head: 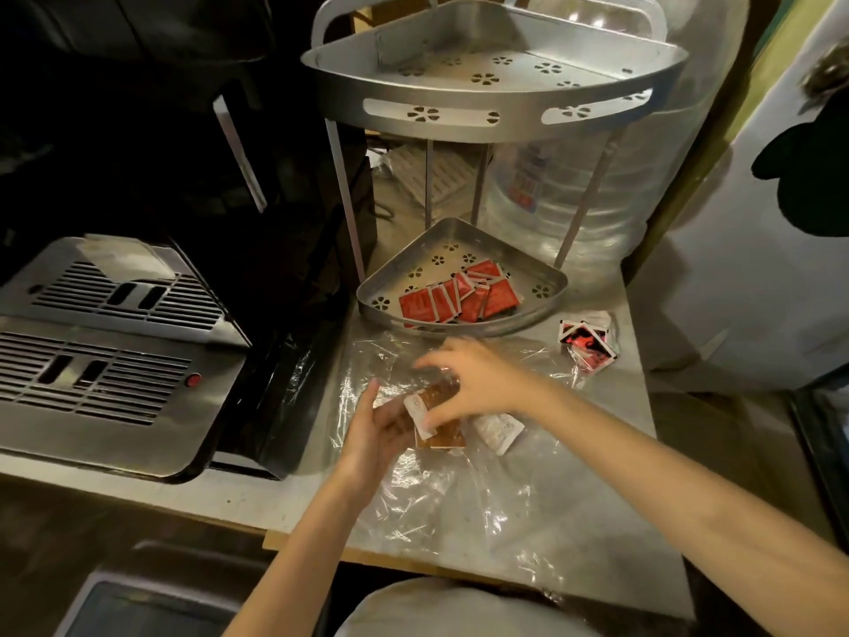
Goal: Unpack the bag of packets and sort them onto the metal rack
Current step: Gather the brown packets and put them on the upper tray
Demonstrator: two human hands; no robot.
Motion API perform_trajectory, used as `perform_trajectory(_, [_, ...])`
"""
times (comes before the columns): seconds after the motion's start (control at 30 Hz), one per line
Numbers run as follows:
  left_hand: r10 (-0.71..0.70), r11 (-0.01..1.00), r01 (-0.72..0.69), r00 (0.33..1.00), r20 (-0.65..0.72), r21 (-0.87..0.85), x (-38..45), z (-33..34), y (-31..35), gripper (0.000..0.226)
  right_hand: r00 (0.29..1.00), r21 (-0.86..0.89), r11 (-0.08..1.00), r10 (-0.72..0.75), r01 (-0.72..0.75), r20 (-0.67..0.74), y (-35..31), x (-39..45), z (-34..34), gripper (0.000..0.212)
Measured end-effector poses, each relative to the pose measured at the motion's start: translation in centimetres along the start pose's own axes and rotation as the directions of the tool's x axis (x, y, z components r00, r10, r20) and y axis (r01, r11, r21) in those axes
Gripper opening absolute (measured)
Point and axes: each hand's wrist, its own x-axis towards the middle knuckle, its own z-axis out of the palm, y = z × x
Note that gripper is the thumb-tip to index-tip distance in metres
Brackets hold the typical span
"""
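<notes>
A two-tier metal corner rack (496, 103) stands at the back of the counter. Its lower shelf (542, 291) holds several red packets (459, 298); the top shelf looks bare. A clear plastic bag (459, 494) lies flattened on the counter in front. Over it, my left hand (381, 434) holds a stack of brown sauce packets (441, 434) from below. My right hand (478, 383) pinches the top of that stack. One white packet (498, 429) lies on the bag just right of the stack.
A small heap of red-and-black packets (588, 344) sits on the counter at right of the rack. A steel machine with slotted drip trays (105, 360) fills the left side. A large clear water bottle (597, 200) stands behind the rack.
</notes>
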Motion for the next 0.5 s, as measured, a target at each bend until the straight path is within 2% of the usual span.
perform_trajectory(0.13, [0.026,0.995,-0.032,0.998,0.061,0.098,-0.1,0.0,-0.1,0.076,0.998,-0.081,0.996,-0.035,0.031,-0.048,-0.1,0.1,0.9,0.068])
perform_trajectory(0.27, [0.101,0.981,-0.108,0.994,0.05,0.163,-0.4,0.4,-0.2,0.069,0.992,0.049,0.997,-0.049,0.055,-0.118,0.5,0.2,1.1,0.045])
perform_trajectory(0.33, [0.168,0.952,-0.164,0.986,0.008,0.26,-0.4,0.5,-0.5,0.06,0.99,0.121,0.991,-0.043,0.059,-0.132,1.0,0.2,1.0,0.032])
perform_trajectory(0.4, [0.238,0.845,-0.202,0.971,-0.01,0.495,-0.4,0.4,-1.1,0.058,0.991,0.225,0.973,-0.026,0.055,-0.132,1.4,0.1,0.8,0.023])
perform_trajectory(0.5, [0.307,0.474,-0.246,0.946,0.104,0.845,0.0,0.1,-2.1,0.057,0.991,0.349,0.936,0.0,0.046,-0.13,2.3,-0.2,0.0,0.017])
